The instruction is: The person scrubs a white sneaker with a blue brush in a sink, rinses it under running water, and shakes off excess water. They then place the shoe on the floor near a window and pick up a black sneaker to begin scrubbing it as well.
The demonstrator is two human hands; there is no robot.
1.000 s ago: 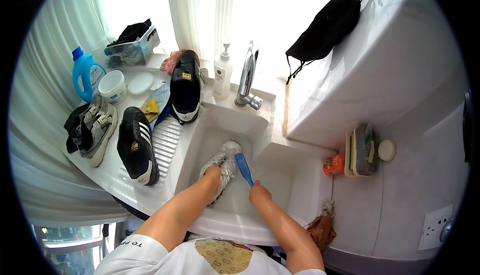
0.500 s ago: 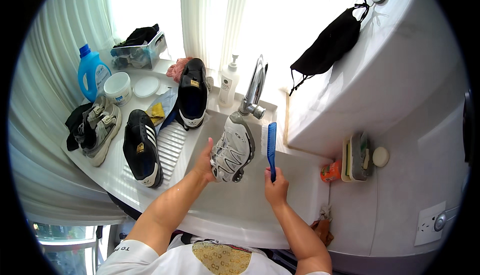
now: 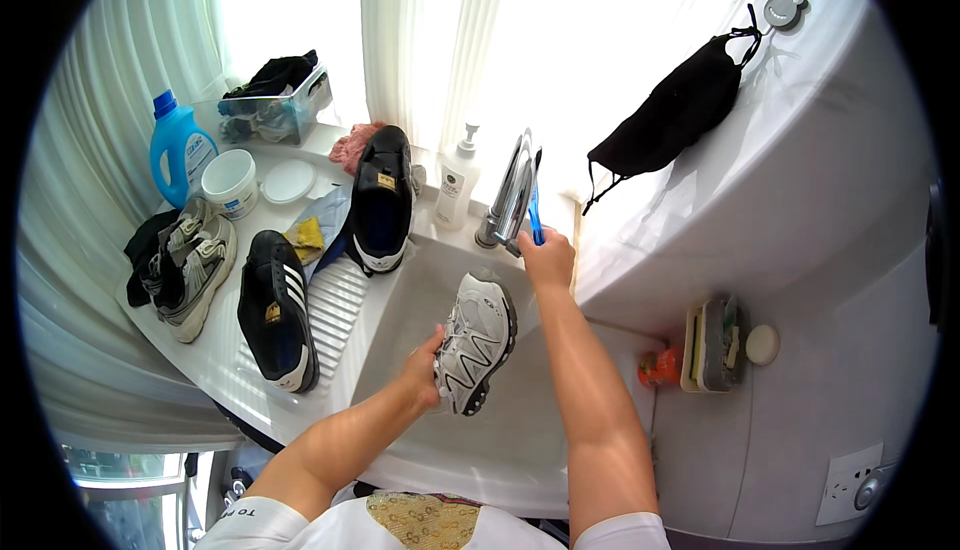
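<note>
My left hand (image 3: 424, 375) grips a grey-and-white sneaker (image 3: 474, 345) by its opening side, toe pointing away, above the white sink (image 3: 535, 410). Its dark, studded sole faces right. Closed round a blue-handled brush (image 3: 536, 212), my right hand (image 3: 547, 258) is up beside the chrome faucet (image 3: 512, 190). The faucet partly hides the brush head. Whether my fingers touch the faucet's lever I cannot tell.
On the ribbed drainboard (image 3: 340, 315) to the left are two black shoes (image 3: 272, 300) with white stripes. Beyond lie a grey sneaker (image 3: 200, 280), a white tub (image 3: 230, 185), a blue detergent bottle (image 3: 180, 155) and a pump bottle (image 3: 457, 185). A black mask (image 3: 670, 115) hangs at right.
My right hand has carried the brush up and away to the faucet. My left hand has brought the sneaker lower and nearer, away from the faucet.
</note>
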